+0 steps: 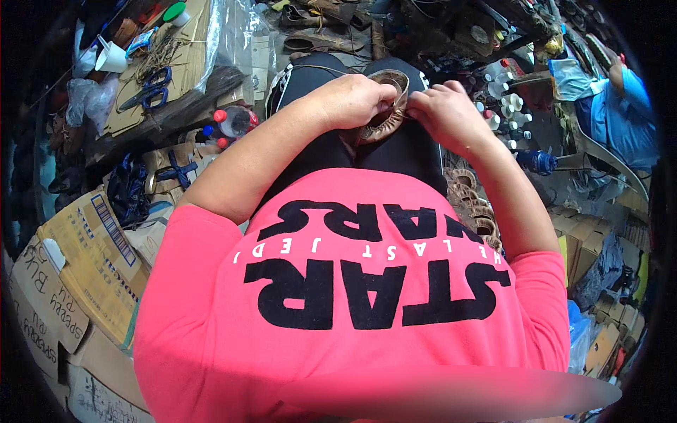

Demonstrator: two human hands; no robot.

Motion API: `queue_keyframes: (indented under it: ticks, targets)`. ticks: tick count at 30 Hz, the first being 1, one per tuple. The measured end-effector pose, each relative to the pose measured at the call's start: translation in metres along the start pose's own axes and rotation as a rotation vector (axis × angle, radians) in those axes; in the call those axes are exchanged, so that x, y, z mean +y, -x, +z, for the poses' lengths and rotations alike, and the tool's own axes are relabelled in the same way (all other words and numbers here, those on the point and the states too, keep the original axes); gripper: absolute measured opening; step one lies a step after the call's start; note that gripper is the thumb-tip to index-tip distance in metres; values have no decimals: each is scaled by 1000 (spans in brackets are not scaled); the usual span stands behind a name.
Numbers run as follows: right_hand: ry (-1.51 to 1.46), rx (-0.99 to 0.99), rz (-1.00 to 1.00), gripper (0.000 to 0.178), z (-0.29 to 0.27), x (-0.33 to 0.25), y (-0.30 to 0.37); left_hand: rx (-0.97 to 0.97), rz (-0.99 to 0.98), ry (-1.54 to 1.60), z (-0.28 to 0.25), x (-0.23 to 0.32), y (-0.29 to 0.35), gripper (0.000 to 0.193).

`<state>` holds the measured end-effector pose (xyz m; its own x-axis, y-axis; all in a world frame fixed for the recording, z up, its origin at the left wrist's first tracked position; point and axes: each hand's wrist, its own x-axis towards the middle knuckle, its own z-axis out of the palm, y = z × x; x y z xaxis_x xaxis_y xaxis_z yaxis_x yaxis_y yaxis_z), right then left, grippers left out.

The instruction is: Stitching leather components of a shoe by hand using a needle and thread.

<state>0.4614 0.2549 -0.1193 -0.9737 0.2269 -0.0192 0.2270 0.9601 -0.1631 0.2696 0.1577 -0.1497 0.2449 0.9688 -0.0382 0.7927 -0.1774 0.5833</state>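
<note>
A brown leather shoe upper [386, 130], its edge gathered in stitches or pleats, rests in my lap between my thighs. My left hand [358, 103] is closed on its left rim, the fingertips curled into the opening. On the other side my right hand [450, 115] is pinched close to the shoe's right edge. Whatever lies between those right fingertips is too small to make out. A thin cord or thread seems to run across my left thigh near the left hand. Several similar brown shoe uppers [474, 204] lie beside my right hip.
Left are blue-handled scissors [149, 92] on cardboard, a white cup [111, 56], red-capped bottles [235, 121] and a yellow carton [92, 247]. Several small bottles [509, 106] stand right, near what looks like a person in blue [619, 116]. Worn shoes [324, 42] lie ahead.
</note>
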Motion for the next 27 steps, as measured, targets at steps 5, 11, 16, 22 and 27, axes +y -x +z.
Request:
queue_keyframes:
  ticks: [5,11,16,22,27]
  targets:
    - [5,-32,-67,7,1,16,5,57,108,-39,-9,-22,24,10]
    - [-1098,171,683,19,5,74,59,313,-260,387,-59,-42,87,11]
    - [-1781,522,181,21,-12,3,-19,324,201,1139,-57,37,32,8]
    - [-638,-15,-38,24,-11,-5,14,92,108,216,-35,26,70,10]
    - [-358,9,858,32,-2,148,158,638,-572,-369,-143,-75,198,15]
